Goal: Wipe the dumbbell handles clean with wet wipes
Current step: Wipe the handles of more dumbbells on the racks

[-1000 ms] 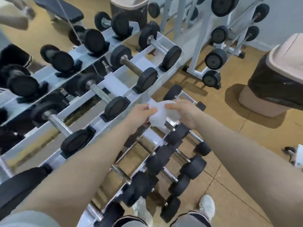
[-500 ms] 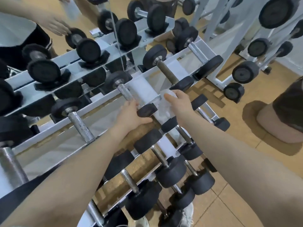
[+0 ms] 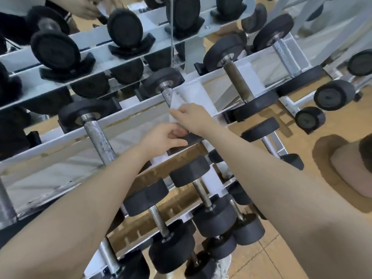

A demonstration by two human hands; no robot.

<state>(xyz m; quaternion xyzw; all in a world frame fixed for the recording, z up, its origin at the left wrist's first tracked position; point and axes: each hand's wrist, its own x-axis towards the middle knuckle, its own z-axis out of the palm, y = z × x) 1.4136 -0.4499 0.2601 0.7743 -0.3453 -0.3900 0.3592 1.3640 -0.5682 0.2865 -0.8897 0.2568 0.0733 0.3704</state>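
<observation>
Right hand (image 3: 192, 117) pinches the wet wipe (image 3: 177, 106) onto the knurled dumbbell handle (image 3: 168, 96) — wiping underway. Left hand (image 3: 163, 140) grips the near weight head (image 3: 191, 138). Next — slide the wipe along.

- Floor (image 3: 281, 264): tan tiles, thin dark grout lines, soft shadows under the gear.
- Mirror (image 3: 60, 57) on the wall behind the rack, vertical seam, reflects the room.
- Second white rack (image 3: 289, 103) to the right.
- Beige bin (image 3: 350, 168) at the right edge, dark liner.
- Light even, indoor.
</observation>
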